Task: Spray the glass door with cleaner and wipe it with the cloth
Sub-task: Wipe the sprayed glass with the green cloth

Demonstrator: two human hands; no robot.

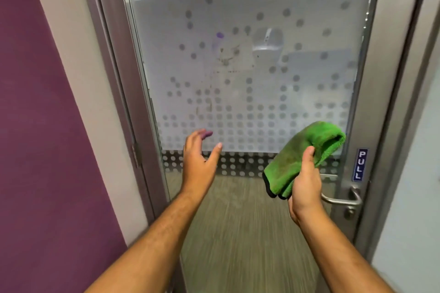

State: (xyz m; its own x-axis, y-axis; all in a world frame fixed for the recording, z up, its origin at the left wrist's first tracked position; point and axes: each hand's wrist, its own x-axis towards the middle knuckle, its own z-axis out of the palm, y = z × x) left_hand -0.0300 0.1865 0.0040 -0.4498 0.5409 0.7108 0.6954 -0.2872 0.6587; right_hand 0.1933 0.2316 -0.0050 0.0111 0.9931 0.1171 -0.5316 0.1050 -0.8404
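While the glass door (238,66) filled the upper middle of the view, both bare forearms reached toward it from the six o'clock edge. Its pane carried a frosted film patterned with grey dots, thickest along the lower band, and some brownish smudges sat near the centre of the glass. At about four o'clock from those smudges, the right hand (306,183) pinched a folded green cloth (302,157), thumb pressed on its front face and the other fingers hidden behind it; the cloth stood up and to the right of the hand, close to the pane, though contact with the glass could not be told. At about seven o'clock from the smudges, the left hand (198,162) was spread and empty, fingers pointing up toward the glass. A metal lever handle (342,200) and a blue PULL sign (360,165) sat on the door's frame at three o'clock from the right hand. A purple wall (42,138) ran along the nine o'clock side.
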